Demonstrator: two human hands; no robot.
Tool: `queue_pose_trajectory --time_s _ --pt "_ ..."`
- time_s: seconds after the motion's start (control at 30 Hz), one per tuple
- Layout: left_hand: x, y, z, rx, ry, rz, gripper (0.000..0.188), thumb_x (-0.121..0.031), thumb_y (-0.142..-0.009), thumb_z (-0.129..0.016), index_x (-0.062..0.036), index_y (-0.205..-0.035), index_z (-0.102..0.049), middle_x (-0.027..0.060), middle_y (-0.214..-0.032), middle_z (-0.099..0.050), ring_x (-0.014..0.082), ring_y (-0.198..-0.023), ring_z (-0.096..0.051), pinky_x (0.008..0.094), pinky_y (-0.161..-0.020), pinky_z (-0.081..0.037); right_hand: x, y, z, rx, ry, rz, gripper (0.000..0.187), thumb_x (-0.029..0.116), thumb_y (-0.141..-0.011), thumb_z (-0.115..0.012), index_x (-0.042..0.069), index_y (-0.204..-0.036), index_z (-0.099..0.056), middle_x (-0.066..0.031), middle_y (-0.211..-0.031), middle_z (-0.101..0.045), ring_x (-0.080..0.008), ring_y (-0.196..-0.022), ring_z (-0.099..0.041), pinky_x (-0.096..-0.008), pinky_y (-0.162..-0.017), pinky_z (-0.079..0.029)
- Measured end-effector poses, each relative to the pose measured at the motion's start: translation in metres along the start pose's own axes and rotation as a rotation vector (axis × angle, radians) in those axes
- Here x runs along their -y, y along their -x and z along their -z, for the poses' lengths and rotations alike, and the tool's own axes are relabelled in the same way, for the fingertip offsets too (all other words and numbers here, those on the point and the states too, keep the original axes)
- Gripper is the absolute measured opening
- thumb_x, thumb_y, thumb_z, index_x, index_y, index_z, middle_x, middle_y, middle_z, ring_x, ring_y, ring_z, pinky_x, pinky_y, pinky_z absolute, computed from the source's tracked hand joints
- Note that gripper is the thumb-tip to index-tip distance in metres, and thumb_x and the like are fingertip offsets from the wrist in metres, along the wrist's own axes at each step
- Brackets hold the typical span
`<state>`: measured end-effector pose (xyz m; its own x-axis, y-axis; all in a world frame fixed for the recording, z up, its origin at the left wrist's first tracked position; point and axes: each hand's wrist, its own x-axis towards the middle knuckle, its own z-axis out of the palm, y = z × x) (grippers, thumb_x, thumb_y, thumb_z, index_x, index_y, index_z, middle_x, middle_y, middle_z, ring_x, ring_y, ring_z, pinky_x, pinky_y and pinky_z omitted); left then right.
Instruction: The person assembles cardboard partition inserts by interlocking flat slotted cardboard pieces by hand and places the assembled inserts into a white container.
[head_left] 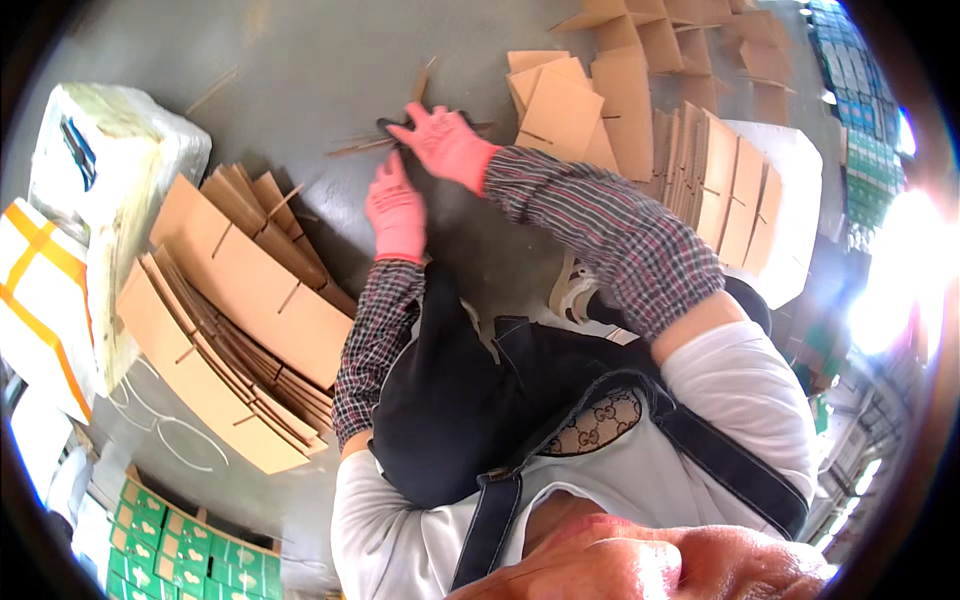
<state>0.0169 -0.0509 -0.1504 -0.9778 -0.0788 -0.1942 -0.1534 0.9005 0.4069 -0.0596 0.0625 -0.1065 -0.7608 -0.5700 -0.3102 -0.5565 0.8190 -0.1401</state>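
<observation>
One spread right hand [447,148] and one left hand [396,212], grip unclear, are near at least two cardboard strips [358,148].

I count one pink-gloved left hand [397,215] and one right hand [447,150] at upper centre, both mine, two checked sleeves [600,230], one orange-taped white box [40,300] at far left, one dark tool [77,152] at upper left, and cardboard pieces [562,112] too overlapped to count.
</observation>
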Motion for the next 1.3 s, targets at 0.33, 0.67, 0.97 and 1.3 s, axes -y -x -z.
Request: queue_pose_trajectory --time_s 0.33,0.67,0.97,1.3 --pt "0.01 0.048 0.041 0.008 -0.139 0.142 0.084 -0.035 -0.066 -0.072 -0.0075 -0.133 -0.028 0.0137 -0.126 -0.042 0.0292 -0.108 -0.048 0.04 -0.086 -0.044 -0.115 0.146 -0.043 -0.436 -0.476 -1.228 0.094 0.057 -0.066 -0.066 0.004 -0.133 -0.028 -0.0241 -0.121 -0.042 -0.0356 -0.116 -0.041 -0.043 -0.093 -0.038" --pt "0.034 0.037 0.027 0.055 0.005 0.181 0.045 -0.02 -0.076 -0.062 -0.0125 -0.118 -0.047 0.0104 -0.103 -0.058 0.0287 -0.093 -0.058 0.0393 -0.078 -0.047 -0.109 0.146 -0.007 -0.963 -0.627 -0.75 0.058 0.02 -0.076 -0.069 0.0 -0.123 -0.041 -0.0159 -0.118 -0.053 -0.0237 -0.106 -0.053 -0.0317 -0.085 -0.045" --pt "0.084 0.021 -0.091 -0.172 0.966 0.107 0.039 -0.02 -0.081 -0.052 -0.0128 -0.119 -0.047 0.0087 -0.116 -0.054 0.0311 -0.1 -0.055 0.0393 -0.086 -0.045 0.074 0.093 0.038 -0.206 0.025 0.281 0.039 0.01 -0.073 -0.05 0.017 -0.11 -0.058 -0.0066 -0.108 -0.052 -0.0253 -0.095 -0.053 -0.032 -0.072 -0.05" --pt "0.017 0.023 -0.002 0.051 0.038 0.09 0.03 -0.019 -0.076 -0.057 -0.0037 -0.101 -0.052 0.0137 -0.095 -0.057 0.029 -0.089 -0.057 0.0386 -0.074 -0.047 0.045 0.029 -0.03 0.069 0.055 0.001 0.045 0.015 -0.083 -0.045 0.016 -0.128 -0.042 -0.0099 -0.095 -0.057 -0.0245 -0.081 -0.061 -0.0342 -0.068 -0.049"
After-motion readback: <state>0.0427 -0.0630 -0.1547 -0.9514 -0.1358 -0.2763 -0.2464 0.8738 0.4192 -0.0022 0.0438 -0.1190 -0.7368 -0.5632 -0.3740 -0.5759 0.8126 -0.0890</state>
